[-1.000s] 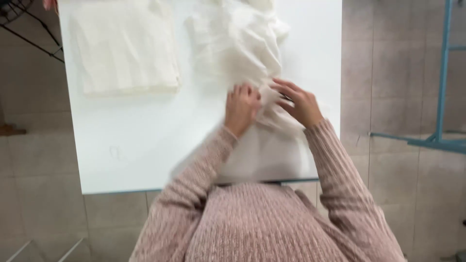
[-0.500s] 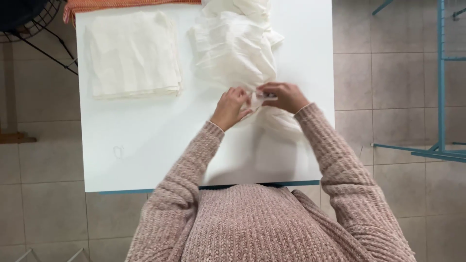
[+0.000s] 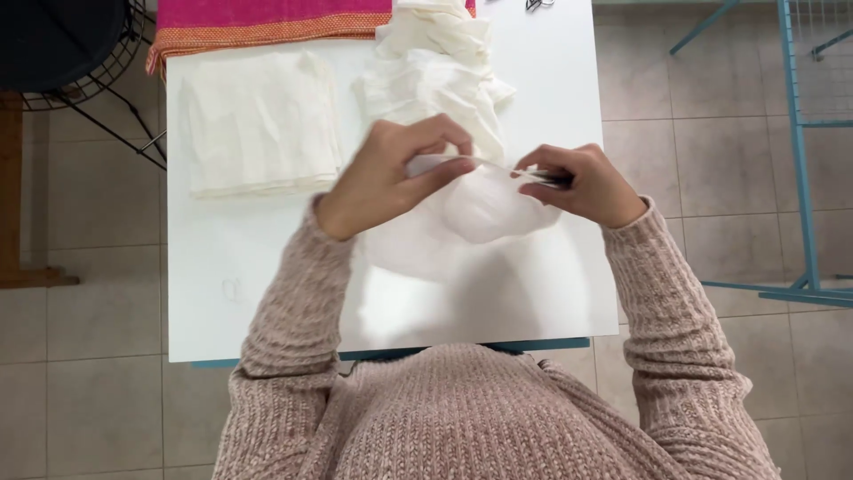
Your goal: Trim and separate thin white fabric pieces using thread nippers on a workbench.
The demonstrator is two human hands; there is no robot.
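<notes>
1. One white table [image 3: 222, 267] fills most of the view, standing on a grey tiled floor [image 3: 80, 400], with a blue metal frame [image 3: 800, 178] off to its right.
2. Across the table's far edge lies a pink cloth with an orange border [image 3: 267, 20]; a dark wire-frame chair [image 3: 71, 53] stands beyond the far left corner.
3. On the far left part of the table rests a folded stack of white cloths [image 3: 262, 120], lying flat and well apart from the hands.
4. Next to that stack, at the far middle, sits a crumpled heap of white fabric [image 3: 435, 67].
5. A single white cloth [image 3: 484, 209] hangs above the table's middle, its top edge stretched taut between both hands.
6. Left hand [image 3: 386, 173]: thumb and fingertips pressed together, pinching the cloth's left corner.
7. Right hand [image 3: 582, 182]: fingers curled and closed, pinching the cloth's right corner.
</notes>
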